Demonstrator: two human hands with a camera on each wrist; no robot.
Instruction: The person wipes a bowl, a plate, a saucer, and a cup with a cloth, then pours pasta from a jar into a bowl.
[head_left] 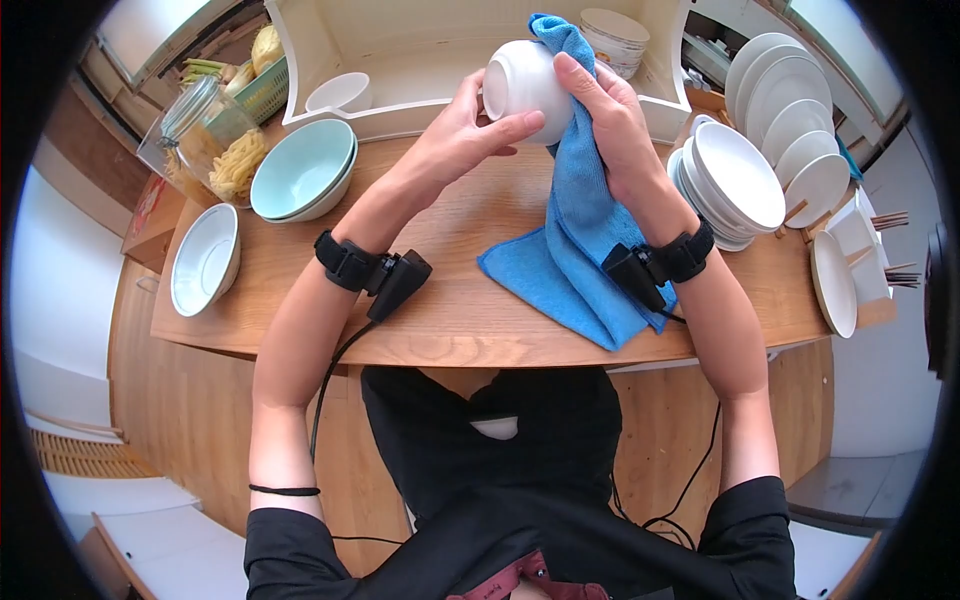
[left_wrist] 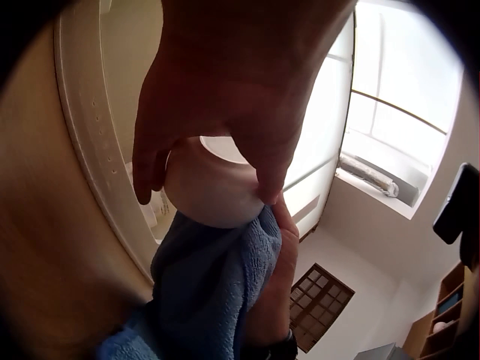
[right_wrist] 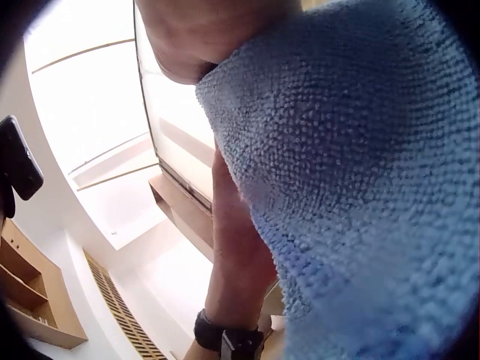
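On the wooden surface (head_left: 435, 240), a wide white bowl (head_left: 203, 262) sat at the far left, just beside a clear jar (head_left: 205, 130) of pasta (head_left: 238, 168). Next came nested pale-blue bowls (head_left: 303, 172), with a small white bowl (head_left: 340, 93) behind them in a cream shelf unit (head_left: 400, 122). In the middle, the left hand (head_left: 455, 138) gripped a round white bowl (head_left: 522, 95), fingers and thumb curled around it; the bowl was raised above the surface, tipped sideways with its foot facing left. A blue cloth (head_left: 580, 205) touched its right side and trailed onto the surface. The right hand (head_left: 622, 130) gripped the cloth, thumb on top; its other fingers were largely hidden, so their reach inside the bowl could not be told. Farther right stood stacked white dishes (head_left: 738, 180), then upright white plates (head_left: 785, 85).
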